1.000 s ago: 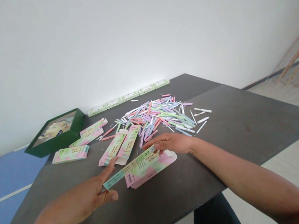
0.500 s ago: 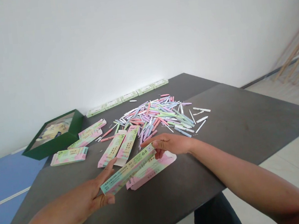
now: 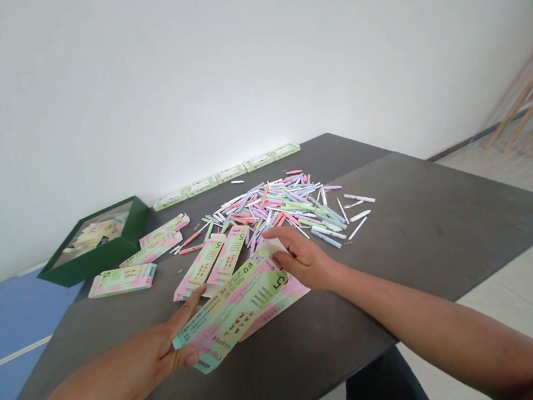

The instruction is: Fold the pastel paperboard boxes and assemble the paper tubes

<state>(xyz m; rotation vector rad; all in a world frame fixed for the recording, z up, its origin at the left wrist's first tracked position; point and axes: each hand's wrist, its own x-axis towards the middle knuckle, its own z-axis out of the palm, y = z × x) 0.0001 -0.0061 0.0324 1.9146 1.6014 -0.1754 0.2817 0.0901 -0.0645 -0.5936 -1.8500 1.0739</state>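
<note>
A flat pastel carton [image 3: 234, 316], green and pink with a "5" on its face, is held above the table between both hands. My left hand [image 3: 174, 342] grips its lower left end, thumb on the front. At the upper right end, my right hand [image 3: 305, 260] pinches the carton's pale end flap. Beneath it lies another pink carton [image 3: 278, 304], partly covered. Just beyond, two more cartons [image 3: 200, 268] lie side by side, touching the edge of a heap of pastel pens [image 3: 279, 208].
A green box [image 3: 131, 241] with packets inside stands at the back left. More pastel cartons [image 3: 124, 279] lie near it. Several pale green boxes [image 3: 229, 173] line the wall. Loose white pens [image 3: 358, 197] lie right of the heap on the dark table [image 3: 421, 208].
The carton has turned so its broad "5" face shows instead of its narrow side. My right hand has shifted slightly and now pinches the end flap.
</note>
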